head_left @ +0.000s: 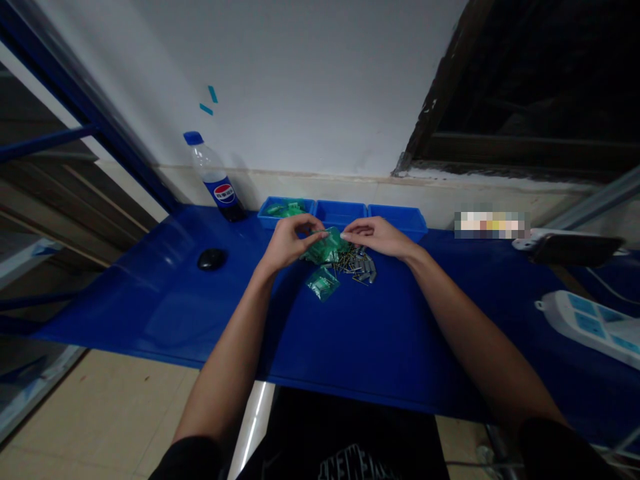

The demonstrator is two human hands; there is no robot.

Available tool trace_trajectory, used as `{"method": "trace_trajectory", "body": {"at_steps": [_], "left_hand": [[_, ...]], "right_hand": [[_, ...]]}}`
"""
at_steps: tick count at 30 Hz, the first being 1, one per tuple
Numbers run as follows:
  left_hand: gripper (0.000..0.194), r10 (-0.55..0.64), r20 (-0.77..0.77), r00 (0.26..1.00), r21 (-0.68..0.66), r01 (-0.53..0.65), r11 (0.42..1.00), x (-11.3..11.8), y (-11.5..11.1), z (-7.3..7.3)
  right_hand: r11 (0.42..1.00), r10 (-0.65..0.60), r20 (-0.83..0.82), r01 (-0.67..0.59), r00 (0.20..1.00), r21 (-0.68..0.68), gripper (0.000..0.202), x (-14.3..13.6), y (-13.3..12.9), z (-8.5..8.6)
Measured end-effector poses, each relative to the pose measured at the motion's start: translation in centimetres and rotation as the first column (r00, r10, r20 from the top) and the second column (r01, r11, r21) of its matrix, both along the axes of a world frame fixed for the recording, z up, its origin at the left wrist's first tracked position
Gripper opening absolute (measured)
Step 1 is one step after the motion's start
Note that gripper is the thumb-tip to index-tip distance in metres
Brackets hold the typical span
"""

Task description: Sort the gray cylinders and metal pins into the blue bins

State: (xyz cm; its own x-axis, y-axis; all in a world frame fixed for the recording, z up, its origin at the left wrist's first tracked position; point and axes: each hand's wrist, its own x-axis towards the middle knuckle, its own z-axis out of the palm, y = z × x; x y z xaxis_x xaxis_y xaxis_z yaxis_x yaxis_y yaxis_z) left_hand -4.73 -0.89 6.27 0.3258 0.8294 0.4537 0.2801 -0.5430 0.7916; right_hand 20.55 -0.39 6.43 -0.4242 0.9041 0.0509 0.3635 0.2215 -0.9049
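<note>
Between my two hands is a small green plastic bag (335, 241), held up over a pile of similar bags. My left hand (295, 241) pinches its left edge with thumb and fingertips. On the opposite edge, the thumb and fingers of my right hand (375, 237) are closed too. Just below lies a heap of small metal parts (357, 263), grey cylinders and thin pins, on the blue table. Nearer to me a single green packet (323, 284) rests flat, with something small inside.
Three blue bins stand along the wall; the left bin (265, 208) holds green packets. A Pepsi bottle (220, 183) and a black mouse (211, 259) are to the left. At right are a phone (575, 249) and a white power strip (590, 320).
</note>
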Motion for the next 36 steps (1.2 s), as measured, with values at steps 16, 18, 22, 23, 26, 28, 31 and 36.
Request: {"method": "trace_trajectory", "body": {"at_steps": [16,18,22,23,26,28,31,36], "left_hand": [[0.040,-0.254,0.131,0.958,-0.395,0.285,0.873,2.0,-1.4,0.3],[0.042,-0.224,0.141,0.964,-0.418,0.263,0.870,2.1,-1.3,0.2],[0.044,-0.118,0.185,0.976,-0.463,0.193,0.865,1.8,-0.7,-0.5],[0.044,-0.082,0.202,0.976,-0.473,0.171,0.864,1.6,-0.5,-0.6],[0.044,0.047,0.258,0.965,-0.488,0.088,0.869,1.2,0.2,-1.1],[0.044,0.135,0.321,0.937,-0.487,0.041,0.872,1.0,0.7,-1.4],[0.048,0.208,0.402,0.892,-0.498,0.022,0.867,0.6,1.3,-1.7],[0.044,0.292,0.044,0.955,-0.291,-0.268,0.919,-1.4,1.6,-1.5]], "right_hand": [[0.994,0.083,-0.058,-0.087,0.995,-0.068,0.043,-0.1,-0.6,0.8],[0.996,0.033,-0.033,-0.035,0.999,-0.077,0.046,0.0,-0.3,0.6],[0.991,-0.107,-0.020,0.105,0.994,-0.086,0.049,0.5,0.5,0.0],[0.988,-0.127,-0.020,0.124,0.992,-0.087,0.049,0.6,0.6,-0.1],[0.985,-0.150,-0.021,0.147,0.989,-0.088,0.047,0.8,0.7,0.0],[0.985,-0.151,-0.019,0.149,0.988,-0.091,0.046,0.8,0.6,0.1],[0.984,-0.149,-0.018,0.147,0.989,-0.102,0.047,0.6,0.4,0.3],[0.984,-0.142,-0.027,0.139,0.989,-0.108,0.047,0.4,0.4,0.4]]}}
